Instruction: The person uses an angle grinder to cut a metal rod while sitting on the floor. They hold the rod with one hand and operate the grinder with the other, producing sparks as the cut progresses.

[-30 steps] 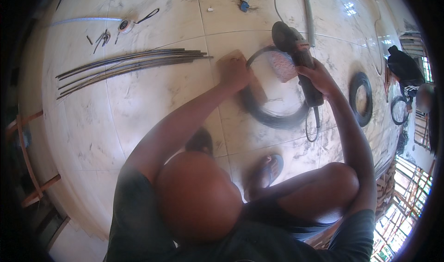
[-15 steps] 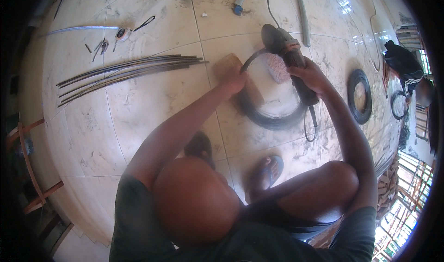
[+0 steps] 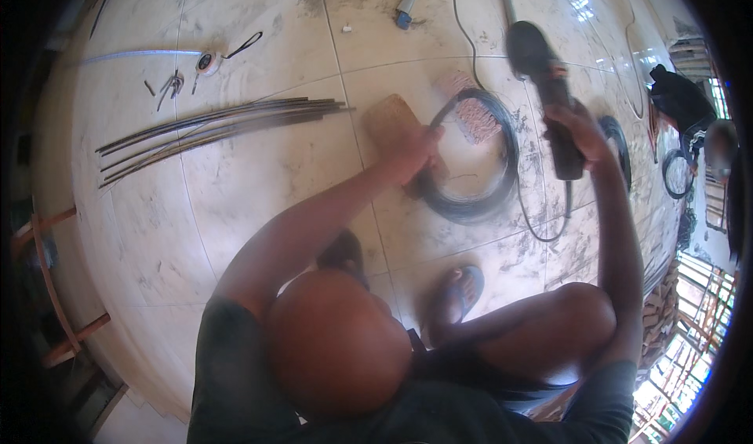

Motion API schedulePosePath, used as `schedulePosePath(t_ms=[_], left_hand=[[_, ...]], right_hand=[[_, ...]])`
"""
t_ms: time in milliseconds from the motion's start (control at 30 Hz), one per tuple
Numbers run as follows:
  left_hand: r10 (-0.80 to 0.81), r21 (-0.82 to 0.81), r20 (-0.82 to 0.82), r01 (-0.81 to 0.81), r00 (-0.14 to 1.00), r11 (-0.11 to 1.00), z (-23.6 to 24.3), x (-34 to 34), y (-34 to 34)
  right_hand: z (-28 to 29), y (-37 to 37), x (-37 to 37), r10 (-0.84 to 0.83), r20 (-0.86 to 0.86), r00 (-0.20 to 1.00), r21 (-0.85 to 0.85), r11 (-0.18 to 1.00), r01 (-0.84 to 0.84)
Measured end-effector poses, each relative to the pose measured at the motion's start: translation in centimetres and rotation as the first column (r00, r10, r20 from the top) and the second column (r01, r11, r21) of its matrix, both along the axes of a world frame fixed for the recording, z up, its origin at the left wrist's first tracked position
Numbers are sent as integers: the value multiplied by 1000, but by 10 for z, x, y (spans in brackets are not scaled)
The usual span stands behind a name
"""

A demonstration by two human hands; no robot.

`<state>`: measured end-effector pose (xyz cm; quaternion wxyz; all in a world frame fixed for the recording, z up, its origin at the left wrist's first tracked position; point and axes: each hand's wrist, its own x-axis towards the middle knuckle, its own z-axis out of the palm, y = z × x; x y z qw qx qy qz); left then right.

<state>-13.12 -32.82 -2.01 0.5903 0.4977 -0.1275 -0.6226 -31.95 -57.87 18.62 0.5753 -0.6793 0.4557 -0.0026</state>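
My right hand [image 3: 580, 136] is wrapped round the body of a dark angle grinder [image 3: 553, 91], its round disc end pointing away from me. The grinder hangs to the right of a coil of dark wire [image 3: 474, 209], apart from it. On the coil's left side my left hand [image 3: 417, 154] is closed round the wire strands. A rough pinkish block [image 3: 478, 121] shows inside the ring of wire. Just beyond my left hand lies a brown block [image 3: 390, 121], partly covered by the hand.
Several thin dark rods [image 3: 227, 126] lie to the left on the tiled floor. Past them are a tape measure [image 3: 207, 63] and small metal pieces [image 3: 171, 83]. A power cable [image 3: 541, 236] loops near the grinder. Another person [image 3: 690, 111] sits at far right near a second coil [image 3: 676, 173].
The grinder has swung right in my right hand, away from the wire coil. My left hand has shifted slightly right and nearer, still on the coil.
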Motion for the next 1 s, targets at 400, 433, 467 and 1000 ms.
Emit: schedulePosePath(t_ms=[400,433,467,1000], left_hand=[[214,-123,4,-211,977,970,217,45,-3],[242,-230,79,-219,967,948,237,62,2],[289,-329,161,-225,944,917,259,78,11],[257,211,739,577,-623,789,35,90,31]], right_hand=[[76,-113,-178,-463,124,877,-208,853,480],[74,-118,-188,-483,142,864,-219,836,503],[68,-119,-189,-500,177,848,-196,826,529],[46,-74,-130,-412,231,881,42,909,414]])
